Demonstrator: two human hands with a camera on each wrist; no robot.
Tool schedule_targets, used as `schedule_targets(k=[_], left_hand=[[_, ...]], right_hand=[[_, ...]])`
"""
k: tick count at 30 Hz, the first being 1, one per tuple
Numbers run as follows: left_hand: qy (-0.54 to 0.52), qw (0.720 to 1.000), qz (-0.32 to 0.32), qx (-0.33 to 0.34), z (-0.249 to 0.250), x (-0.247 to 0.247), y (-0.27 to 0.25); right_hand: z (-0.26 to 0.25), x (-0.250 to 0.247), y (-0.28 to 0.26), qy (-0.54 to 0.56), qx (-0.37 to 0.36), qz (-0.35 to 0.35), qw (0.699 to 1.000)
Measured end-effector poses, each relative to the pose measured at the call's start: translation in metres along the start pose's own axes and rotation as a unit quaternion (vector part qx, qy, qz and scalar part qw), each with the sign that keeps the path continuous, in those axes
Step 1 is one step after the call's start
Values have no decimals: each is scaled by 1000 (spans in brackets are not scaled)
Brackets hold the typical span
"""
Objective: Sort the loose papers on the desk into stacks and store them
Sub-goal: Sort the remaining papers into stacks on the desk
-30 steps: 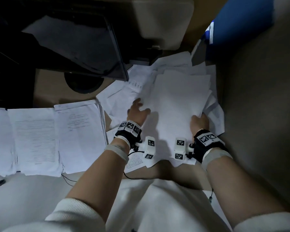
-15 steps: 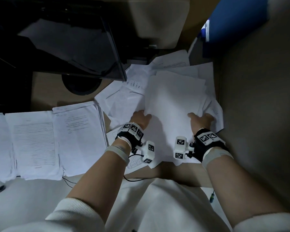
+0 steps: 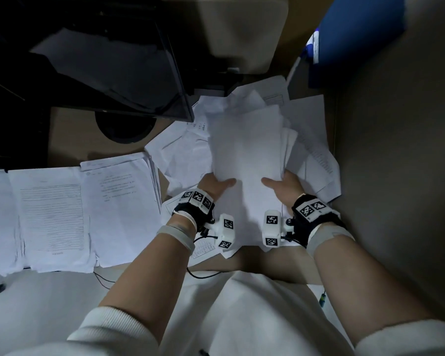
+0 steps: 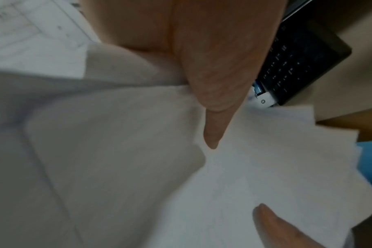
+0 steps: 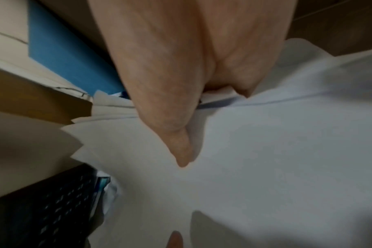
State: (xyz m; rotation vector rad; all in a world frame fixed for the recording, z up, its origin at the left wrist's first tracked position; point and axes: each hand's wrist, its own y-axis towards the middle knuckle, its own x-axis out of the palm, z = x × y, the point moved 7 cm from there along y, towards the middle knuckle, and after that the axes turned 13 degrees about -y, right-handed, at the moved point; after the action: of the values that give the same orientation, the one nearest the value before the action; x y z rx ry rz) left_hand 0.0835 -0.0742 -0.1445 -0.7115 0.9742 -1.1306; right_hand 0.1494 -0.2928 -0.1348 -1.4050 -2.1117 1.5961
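papers [image 3: 247, 155] seemingly between both grips

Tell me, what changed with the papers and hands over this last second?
Both hands closed in toward each other: the left hand and right hand now grip the bundle of sheets by its side edges, thumbs on top, squeezing it narrower. The sorted stacks at left and the monitor stayed put.

Left hand [image 4: 212, 63] thumb on top of white paper sheaf [image 4: 265, 167], dark keyboard [image 4: 297, 63] behind
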Motion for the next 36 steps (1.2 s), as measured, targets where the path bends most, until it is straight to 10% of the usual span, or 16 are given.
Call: schedule_targets(k=[4, 7, 19, 36], left_hand=[[91, 992, 87, 14, -8, -27, -2], [121, 986, 107, 46, -8, -32, -8], [-121, 981, 119, 90, 8, -37, -10], [-43, 996, -44, 66, -15, 29, -52]], right_hand=[[-9, 1, -1, -52, -18, 29, 998], [7, -18, -3, -50, 99, 128, 986], [0, 4, -2, 2, 25, 28, 999], [73, -20, -47, 110, 95, 129, 981]])
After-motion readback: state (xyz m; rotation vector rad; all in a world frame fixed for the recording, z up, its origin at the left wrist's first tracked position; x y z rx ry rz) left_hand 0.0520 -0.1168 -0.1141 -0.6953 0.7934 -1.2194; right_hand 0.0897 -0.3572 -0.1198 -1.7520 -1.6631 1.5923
